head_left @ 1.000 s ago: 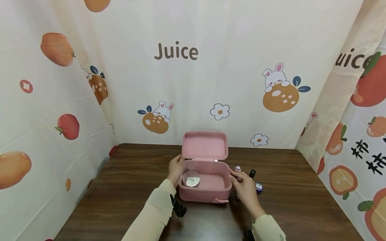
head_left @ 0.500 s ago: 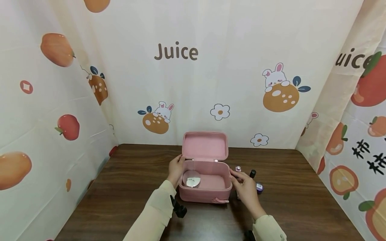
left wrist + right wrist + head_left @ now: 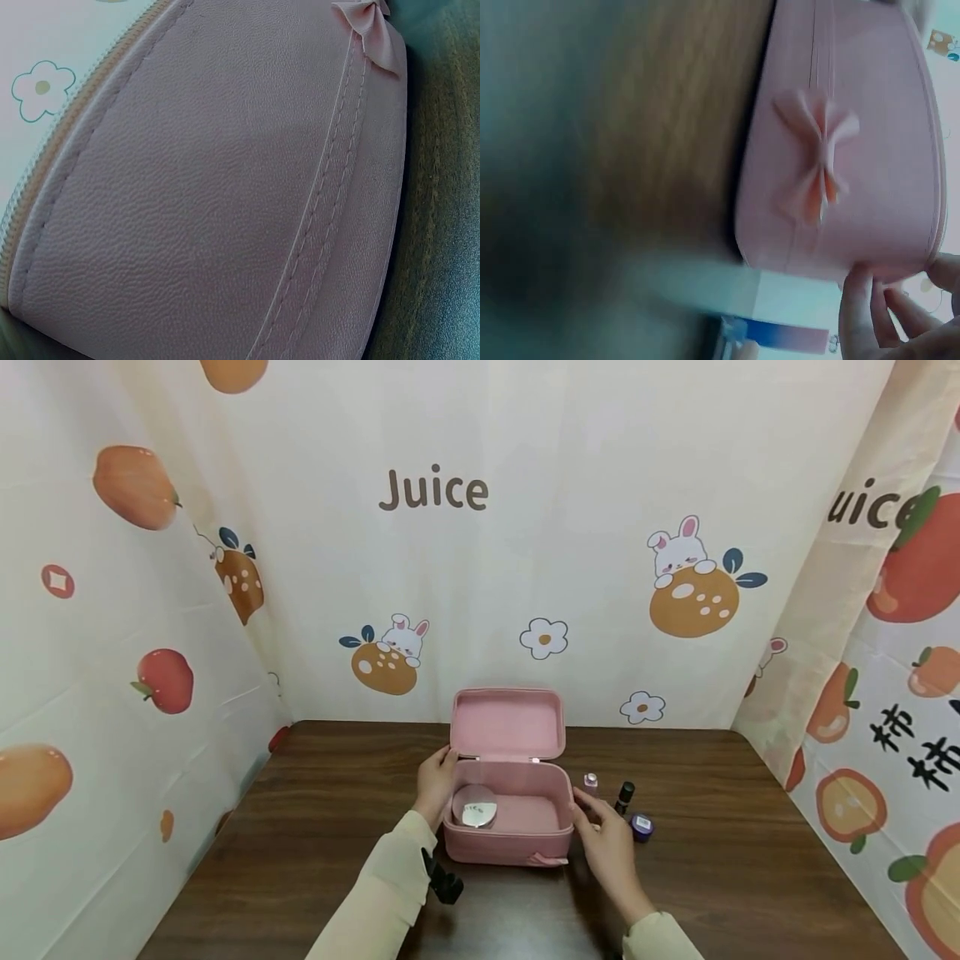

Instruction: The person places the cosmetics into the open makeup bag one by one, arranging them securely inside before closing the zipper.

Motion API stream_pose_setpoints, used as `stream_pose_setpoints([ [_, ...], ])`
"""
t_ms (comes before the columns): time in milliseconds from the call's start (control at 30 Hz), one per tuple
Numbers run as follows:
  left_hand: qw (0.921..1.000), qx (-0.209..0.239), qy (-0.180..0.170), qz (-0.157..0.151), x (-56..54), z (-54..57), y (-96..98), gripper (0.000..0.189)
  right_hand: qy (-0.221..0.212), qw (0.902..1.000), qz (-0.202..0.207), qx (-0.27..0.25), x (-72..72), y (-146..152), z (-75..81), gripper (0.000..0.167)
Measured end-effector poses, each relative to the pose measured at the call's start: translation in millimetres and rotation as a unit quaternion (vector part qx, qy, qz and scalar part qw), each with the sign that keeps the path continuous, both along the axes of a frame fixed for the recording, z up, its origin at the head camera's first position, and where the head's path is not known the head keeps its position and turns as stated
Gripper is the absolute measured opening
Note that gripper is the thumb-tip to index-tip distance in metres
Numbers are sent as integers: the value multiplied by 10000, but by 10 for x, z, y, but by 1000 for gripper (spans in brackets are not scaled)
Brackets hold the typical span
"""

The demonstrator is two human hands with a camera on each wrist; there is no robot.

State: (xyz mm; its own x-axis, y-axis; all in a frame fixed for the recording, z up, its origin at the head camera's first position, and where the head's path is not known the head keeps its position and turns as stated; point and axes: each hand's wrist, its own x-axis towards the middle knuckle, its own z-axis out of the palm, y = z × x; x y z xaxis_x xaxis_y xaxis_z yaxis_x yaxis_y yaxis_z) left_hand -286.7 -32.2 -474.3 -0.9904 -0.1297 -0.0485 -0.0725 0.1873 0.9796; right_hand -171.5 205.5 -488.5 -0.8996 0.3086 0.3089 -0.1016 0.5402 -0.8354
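A pink cosmetic case stands on the table with its lid raised. A round, clear-looking thing with a white patch lies inside at the left. My left hand grips the case's left side, near the back corner; the left wrist view shows only the case wall, no fingers. My right hand rests at the right side. In the right wrist view, right-hand fingers touch the wall below the rim, beside a pink bow.
Right of the case stand a small pink bottle, a black-capped bottle and a purple jar. The brown wooden table is enclosed by fruit-printed curtains at the back and sides.
My right hand has shifted slightly down and its fingers have loosened a little, uncovering more of the black-capped bottle and purple jar. The head view has turned slightly; my left hand stays on the case.
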Motion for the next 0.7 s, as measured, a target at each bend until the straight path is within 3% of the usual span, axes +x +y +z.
stream_pose_setpoints([
  [200, 10000, -24, 42, -2, 5, -3, 6, 42, 46, 9989, -246, -392, 121, -103, -51, 33],
  [400, 10000, 40, -14, -1, 9, 2, -3, 43, 524, 9979, -342, -161, 115, -138, -61, 27],
  [700, 9998, 100, -61, 169, 45, 20, 23, 43, 711, 9967, -382, 60, 84, -119, -36, 24],
])
